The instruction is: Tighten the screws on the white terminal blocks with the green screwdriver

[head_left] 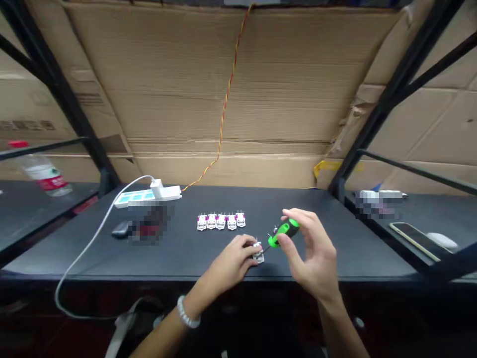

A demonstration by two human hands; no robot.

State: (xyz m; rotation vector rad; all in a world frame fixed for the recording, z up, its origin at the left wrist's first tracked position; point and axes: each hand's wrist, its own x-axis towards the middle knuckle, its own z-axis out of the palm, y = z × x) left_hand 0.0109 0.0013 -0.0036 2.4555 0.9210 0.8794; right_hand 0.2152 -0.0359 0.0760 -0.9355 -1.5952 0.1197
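The left hand (231, 261) pinched a small white connector (258, 253) on the dark bench (179, 251), while the right hand (311, 248) gripped a green-handled screwdriver (285, 232), its shaft reaching the connector

Two bare hands, left hand (231, 263) and right hand (311, 253), long slim fingers (309, 218), a white beaded bracelet (188, 312) circling the left wrist, small round beads packed close together, left forearm (164, 338) and right forearm (339, 328) uncovered
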